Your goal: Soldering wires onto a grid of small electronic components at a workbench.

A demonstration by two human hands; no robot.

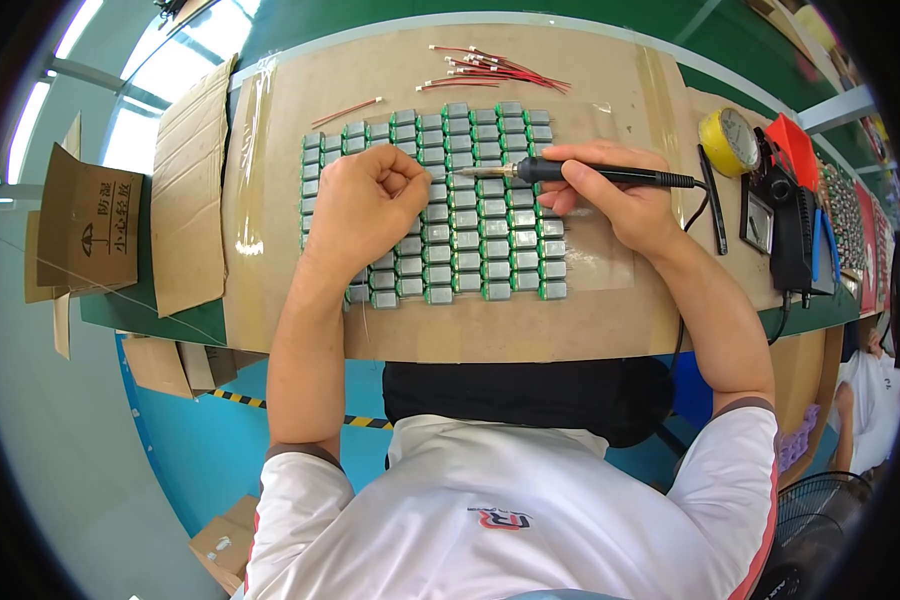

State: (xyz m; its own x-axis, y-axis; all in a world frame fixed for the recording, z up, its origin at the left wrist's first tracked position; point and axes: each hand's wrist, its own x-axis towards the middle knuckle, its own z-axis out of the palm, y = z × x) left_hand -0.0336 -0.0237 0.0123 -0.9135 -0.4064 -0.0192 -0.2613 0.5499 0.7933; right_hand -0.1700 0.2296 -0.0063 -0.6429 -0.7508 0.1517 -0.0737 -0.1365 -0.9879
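Observation:
My right hand (pixel 615 190) grips a black-handled soldering iron (pixel 610 173), its metal tip pointing left over rows of small grey metal blocks with green ends (pixel 466 240). These look like little motors, set side by side in columns. Just left of the iron's tip, my left hand (pixel 375 200) hovers over the same rows with thumb and fingers pinched together. Whatever is between those fingers is too small to make out. A thin wire (pixel 365 322) hangs below that wrist. Beyond the rows lies a single red wire lead (pixel 347 112) with a white connector.
A pile of red and black wire leads (pixel 490 68) lies at the far side of the cardboard-covered table (pixel 450 335). At right are yellow tape (pixel 730 140), a black soldering station (pixel 792 230) and a red holder (pixel 792 150). Cardboard boxes (pixel 90 225) stand left. The iron's cord (pixel 712 205) trails right.

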